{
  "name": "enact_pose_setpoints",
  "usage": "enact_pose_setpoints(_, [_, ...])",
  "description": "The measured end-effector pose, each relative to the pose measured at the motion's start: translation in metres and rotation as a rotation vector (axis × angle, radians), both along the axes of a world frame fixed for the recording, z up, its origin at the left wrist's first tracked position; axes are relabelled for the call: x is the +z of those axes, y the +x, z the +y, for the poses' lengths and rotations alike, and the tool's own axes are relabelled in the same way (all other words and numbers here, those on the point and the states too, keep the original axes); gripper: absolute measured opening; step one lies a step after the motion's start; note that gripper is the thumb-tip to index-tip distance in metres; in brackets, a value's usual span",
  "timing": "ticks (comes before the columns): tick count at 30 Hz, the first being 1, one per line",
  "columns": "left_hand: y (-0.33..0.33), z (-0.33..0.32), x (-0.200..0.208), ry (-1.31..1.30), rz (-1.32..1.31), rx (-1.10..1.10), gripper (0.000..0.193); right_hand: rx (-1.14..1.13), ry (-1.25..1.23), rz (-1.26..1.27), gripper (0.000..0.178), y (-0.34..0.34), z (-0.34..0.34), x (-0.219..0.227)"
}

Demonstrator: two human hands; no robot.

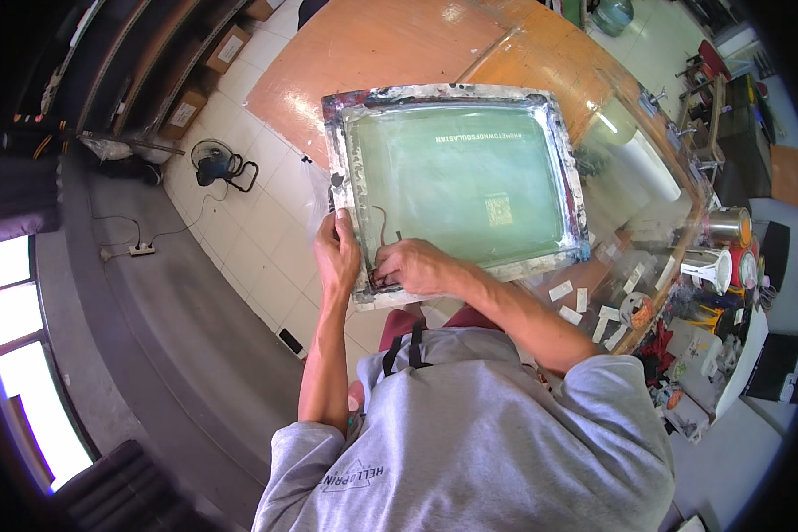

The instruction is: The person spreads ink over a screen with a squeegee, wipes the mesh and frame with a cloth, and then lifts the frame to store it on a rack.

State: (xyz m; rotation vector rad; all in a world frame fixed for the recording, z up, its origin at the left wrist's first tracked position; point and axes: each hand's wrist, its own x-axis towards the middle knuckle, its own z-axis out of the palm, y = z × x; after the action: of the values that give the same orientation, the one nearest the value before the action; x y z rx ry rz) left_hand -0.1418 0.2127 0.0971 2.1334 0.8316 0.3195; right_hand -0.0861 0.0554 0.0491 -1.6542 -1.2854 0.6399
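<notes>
A screen printing frame [457, 91] with pale green mesh and a paint-stained, whitish border is held out in front of me, over the near edge of the table. My left hand [338, 253] grips its left side, thumb on top of the border. At the near left corner my right hand [415, 268] is closed, fingers pinched down against the mesh and border. A thin brownish strip [382, 225] curls over the mesh beside these fingers, and a small dark tip sticks up there. What the right fingers pinch is hidden.
An orange-brown table [372, 44] spreads beyond the frame, with a glass-like sheet and white labels [561, 290] at right. Paint cans [727, 227] and rags stand further right. A floor fan [213, 162], a power strip [141, 250] and shelves with boxes are at left.
</notes>
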Motion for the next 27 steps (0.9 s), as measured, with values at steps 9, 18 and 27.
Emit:
enact_pose_setpoints(9, [0.004,0.002,0.005,-0.042,0.03,0.058,0.045,0.039,0.059,-0.061,0.015,0.028,-0.042,-0.011])
enact_pose_setpoints(18, [-0.002,-0.006,0.008,-0.065,-0.009,0.058,0.043,-0.483,0.239,-0.412,0.013,0.112,0.05,0.003])
enact_pose_setpoints(27, [0.0,-0.002,0.0,-0.108,-0.034,0.08,0.039,-0.243,0.003,-0.154,0.023,0.102,0.008,0.03])
